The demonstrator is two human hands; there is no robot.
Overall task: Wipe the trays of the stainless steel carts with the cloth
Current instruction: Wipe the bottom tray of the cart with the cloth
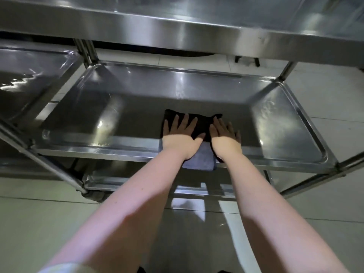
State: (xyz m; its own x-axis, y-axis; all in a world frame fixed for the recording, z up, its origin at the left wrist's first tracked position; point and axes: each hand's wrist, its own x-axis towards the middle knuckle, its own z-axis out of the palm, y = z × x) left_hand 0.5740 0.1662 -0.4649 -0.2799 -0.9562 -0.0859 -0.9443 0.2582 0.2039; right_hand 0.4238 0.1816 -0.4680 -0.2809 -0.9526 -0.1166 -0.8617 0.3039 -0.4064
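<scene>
The person is reaching both bare forearms under the top tray of a stainless steel cart and is pressing down on the cloth, which is lying on the middle tray near the middle of its near edge. The left hand is resting palm down on the left part of the cloth with its fingers straight and spread apart, gripping nothing. The right hand is lying palm down just beside it on the right part of the cloth, its fingers straight and held closer together, likewise curling round nothing. The two thumbs are pointing toward each other and nearly meeting over the cloth's middle. The cloth is sticking out beyond the fingertips as a dark strip in the shadow of the top tray, while its near end, looking grey-blue in the light, is draping over the tray's front rim between and below the two wrists. On either side of the hands the middle tray is showing reflective metal. A lower tray is showing beneath, a tray of a second cart is standing just to the left, and pale floor tiles are lying beyond.
</scene>
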